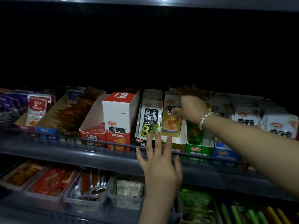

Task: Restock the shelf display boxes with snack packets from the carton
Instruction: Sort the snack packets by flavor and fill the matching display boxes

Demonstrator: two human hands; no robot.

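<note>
Right hand (191,105) grips the yellow snack packets (171,125) in their display box (182,139); left hand (159,162), fingers spread, holds nothing.

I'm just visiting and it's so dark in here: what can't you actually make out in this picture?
- Carton: nowhere in the head view.
- Back of the upper shelf: lost in darkness.
- Right hand: fingertips hidden among the yellow packets; grip unclear.
- Left hand: covers the box fronts behind it.
- Lower trays: labels blurred.
</note>
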